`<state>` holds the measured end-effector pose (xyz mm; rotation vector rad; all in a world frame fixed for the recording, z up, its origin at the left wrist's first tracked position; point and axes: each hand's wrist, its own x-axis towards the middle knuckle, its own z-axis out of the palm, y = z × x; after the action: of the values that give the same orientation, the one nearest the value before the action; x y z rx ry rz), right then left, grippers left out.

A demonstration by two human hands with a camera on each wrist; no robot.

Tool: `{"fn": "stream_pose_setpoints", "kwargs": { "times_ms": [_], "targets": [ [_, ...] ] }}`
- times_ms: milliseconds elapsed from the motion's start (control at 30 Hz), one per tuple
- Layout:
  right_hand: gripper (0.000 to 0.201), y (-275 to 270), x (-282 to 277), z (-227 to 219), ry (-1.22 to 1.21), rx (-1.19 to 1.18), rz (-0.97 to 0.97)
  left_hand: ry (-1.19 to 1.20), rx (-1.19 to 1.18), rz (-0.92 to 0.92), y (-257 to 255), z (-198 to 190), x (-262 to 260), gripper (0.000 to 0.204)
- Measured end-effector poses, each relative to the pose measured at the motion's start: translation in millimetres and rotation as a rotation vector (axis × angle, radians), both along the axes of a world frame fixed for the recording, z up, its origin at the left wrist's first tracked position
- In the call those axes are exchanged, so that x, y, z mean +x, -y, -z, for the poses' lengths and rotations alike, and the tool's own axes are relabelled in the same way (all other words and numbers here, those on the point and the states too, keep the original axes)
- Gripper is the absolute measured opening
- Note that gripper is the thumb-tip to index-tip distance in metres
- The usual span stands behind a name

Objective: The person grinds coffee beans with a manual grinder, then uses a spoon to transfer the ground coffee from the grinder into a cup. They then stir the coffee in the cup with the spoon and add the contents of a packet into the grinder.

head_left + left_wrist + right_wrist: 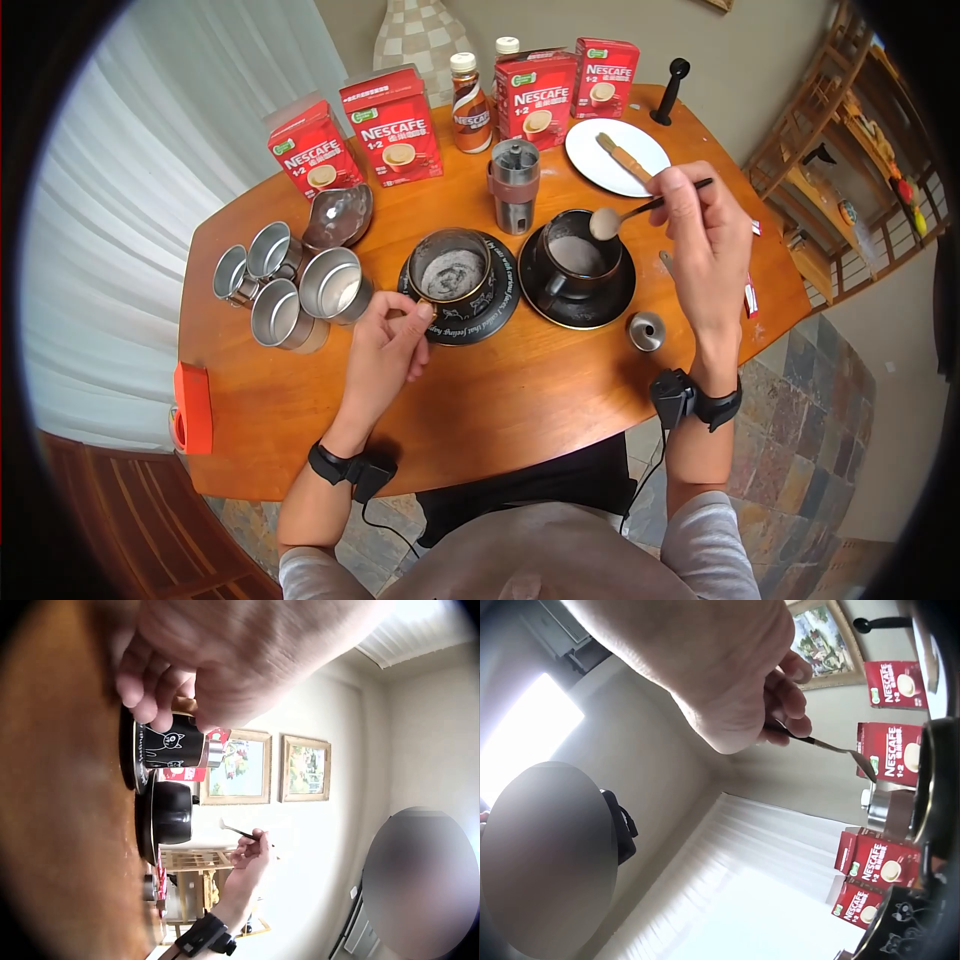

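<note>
A black cup [180,754] with white cat drawings stands on a lettered black saucer [488,325]; pale powdery residue covers its inside. My left hand [383,345] pinches this cup's handle between thumb and fingers. To its right, a plain black cup [177,814] sits on a black saucer [622,292] with greyish contents inside. My right hand [705,235] grips a dark-handled spoon [605,224] above it. The spoon's bowl overlaps the plain cup's right rim in the head view.
Several metal cups [278,312] and a dark glossy bowl [340,215] stand at left. Behind the cups is a coffee grinder [514,190]. Nescafe boxes [398,135] line the back, near a white plate [590,165] with a brush [622,158]. A small metal piece [647,331] lies front right.
</note>
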<state>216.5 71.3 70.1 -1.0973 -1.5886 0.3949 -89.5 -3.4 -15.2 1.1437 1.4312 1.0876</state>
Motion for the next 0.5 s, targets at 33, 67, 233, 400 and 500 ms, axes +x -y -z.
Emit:
{"fn": "stream_pose_setpoints", "kwargs": {
  "times_ms": [33,67,233,400,500],
  "targets": [
    [0.026,0,3,4,0.037,-0.026,0.004,-0.025,-0.004,-0.021,0,-4,2,0.02],
    [0.025,-1,7,10,0.074,-0.051,0.01,0.012,0.047,-0.074,-1,-1,4,0.021],
    [0.019,-12,12,40,0.3,-0.018,-0.013,-0.021,0.229,-0.065,9,-8,7,0.017],
    [0.022,-14,6,47,0.374,-0.036,-0.067,-0.346,0.334,0.174,17,-23,49,0.019],
    [0.023,-9,-3,34,0.31,-0.253,-0.055,-0.417,0.36,0.259,10,-27,74,0.034]
  ]
}}
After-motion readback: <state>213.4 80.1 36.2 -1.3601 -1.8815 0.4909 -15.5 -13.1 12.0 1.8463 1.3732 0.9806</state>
